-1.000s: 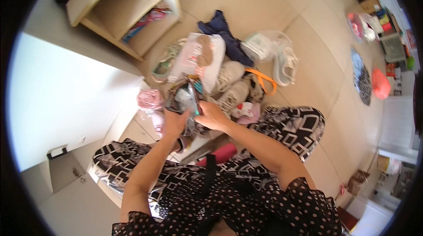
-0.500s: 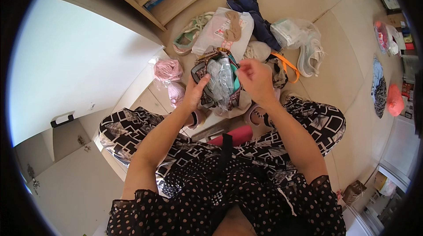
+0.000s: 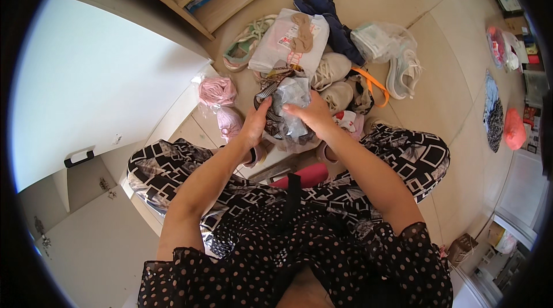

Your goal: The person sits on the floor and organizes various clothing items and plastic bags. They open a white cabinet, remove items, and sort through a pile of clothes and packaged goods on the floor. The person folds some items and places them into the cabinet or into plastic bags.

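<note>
Between my hands is a patterned fabric bag [image 3: 266, 90] with a striped edge, held low in front of my crossed legs. Crumpled clear plastic [image 3: 292, 92] fills its mouth. My left hand [image 3: 255, 121] is closed on the bag's left side, thumb on top. On the other side my right hand [image 3: 315, 113] grips the plastic, its thumb pressed across it; the fingers beneath are mostly hidden. Right beside that hand lie beige shoes [image 3: 337, 96]. Behind the bag, a white package [image 3: 271, 49] carries a brown sock-like piece [image 3: 301, 31].
Pink rolled cloth [image 3: 217, 90] in clear plastic lies left, beside a white door panel [image 3: 109, 89]. A green-and-white shoe [image 3: 245, 46], navy cloth [image 3: 334, 20], an orange strap [image 3: 375, 88] and a white sneaker [image 3: 403, 75] surround the pile. A wooden cabinet [image 3: 213, 20] stands at the back left.
My right hand has come down and left from the bag's upper right edge onto the plastic. The bag looks more squeezed together, and the beige shoes beside it show more.
</note>
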The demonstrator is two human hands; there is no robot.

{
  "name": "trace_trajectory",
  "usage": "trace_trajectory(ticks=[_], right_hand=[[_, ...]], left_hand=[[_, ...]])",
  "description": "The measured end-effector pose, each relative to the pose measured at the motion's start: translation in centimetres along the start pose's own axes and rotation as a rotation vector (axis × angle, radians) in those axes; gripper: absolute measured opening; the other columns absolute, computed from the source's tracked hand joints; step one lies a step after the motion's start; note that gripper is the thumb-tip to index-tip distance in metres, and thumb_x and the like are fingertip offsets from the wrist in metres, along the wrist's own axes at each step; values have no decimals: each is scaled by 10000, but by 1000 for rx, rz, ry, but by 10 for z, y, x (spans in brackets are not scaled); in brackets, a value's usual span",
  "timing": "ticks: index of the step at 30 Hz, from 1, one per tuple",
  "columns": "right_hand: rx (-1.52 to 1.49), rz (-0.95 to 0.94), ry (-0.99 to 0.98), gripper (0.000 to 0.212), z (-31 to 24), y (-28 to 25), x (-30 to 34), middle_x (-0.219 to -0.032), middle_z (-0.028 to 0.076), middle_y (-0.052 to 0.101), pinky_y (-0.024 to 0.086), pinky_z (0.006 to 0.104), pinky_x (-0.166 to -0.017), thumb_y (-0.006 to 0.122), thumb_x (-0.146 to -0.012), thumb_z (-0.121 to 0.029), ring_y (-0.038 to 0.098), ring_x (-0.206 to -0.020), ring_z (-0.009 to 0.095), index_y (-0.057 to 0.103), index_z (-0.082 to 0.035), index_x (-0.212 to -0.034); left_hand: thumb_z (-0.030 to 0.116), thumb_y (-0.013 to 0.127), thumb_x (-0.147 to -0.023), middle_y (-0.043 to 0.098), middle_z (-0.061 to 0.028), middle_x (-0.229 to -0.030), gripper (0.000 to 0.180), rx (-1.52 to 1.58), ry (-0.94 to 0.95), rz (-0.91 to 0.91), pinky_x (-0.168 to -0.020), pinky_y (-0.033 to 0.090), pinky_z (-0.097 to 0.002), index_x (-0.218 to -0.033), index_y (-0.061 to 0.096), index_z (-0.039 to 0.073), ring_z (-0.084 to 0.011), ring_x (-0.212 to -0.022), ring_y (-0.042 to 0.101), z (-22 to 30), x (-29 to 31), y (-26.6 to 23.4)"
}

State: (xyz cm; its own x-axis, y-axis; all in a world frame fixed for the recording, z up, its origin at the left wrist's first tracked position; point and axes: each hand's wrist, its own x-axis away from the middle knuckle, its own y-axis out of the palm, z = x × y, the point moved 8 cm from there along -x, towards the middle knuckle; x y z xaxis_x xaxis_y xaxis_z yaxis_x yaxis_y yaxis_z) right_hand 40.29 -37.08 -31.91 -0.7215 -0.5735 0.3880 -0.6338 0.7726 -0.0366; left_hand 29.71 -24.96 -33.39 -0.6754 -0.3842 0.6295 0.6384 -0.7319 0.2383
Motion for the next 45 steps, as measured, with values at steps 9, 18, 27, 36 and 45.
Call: trace_trajectory(ticks=[9,18,27,36,45], right_hand=[[-457,-120,171,285,-12,-44,-7,-776,54,601,453,259,-583,629,-636,31,574,-668,126,572,-11,-912],[-732,-187,12,272,-38,-86,-19,-762,28,570,419,236,-650,568,-675,14,543,-693,122,524,-32,-939],[-477,181,-190,154,-170,-200,12,-851,40,587,442,243,-667,536,-755,-64,551,-753,118,565,-26,-901],[-705,155,-181,369,-149,-234,23,-1128,144,531,450,330,-882,443,-806,-34,548,-1000,228,449,46,-1166],[-854,190,-248,285,-163,-252,33,-1021,122,573,451,313,-844,481,-804,-49,565,-918,205,515,40,-1072]], left_hand=[[269,477,-868,552,-26,-960,257,-177,90,30,-721,442,-314,-1029,519,74,-148,-836,526,3,-18,-38],[161,381,-857,530,-71,-1140,465,163,149,-102,-840,422,-307,-1318,365,107,-172,-967,522,36,-14,-19],[-3,626,-619,241,-238,-1354,965,-625,488,59,-1041,212,-324,-1364,14,-26,-287,-1262,266,22,23,0],[-42,489,-728,582,-73,-1019,413,-281,252,-77,-820,430,-281,-1138,470,5,-185,-928,550,40,25,38],[341,495,-837,383,-131,-1260,435,276,576,194,-955,333,-421,-1191,401,107,-284,-1137,399,325,-47,-1]])
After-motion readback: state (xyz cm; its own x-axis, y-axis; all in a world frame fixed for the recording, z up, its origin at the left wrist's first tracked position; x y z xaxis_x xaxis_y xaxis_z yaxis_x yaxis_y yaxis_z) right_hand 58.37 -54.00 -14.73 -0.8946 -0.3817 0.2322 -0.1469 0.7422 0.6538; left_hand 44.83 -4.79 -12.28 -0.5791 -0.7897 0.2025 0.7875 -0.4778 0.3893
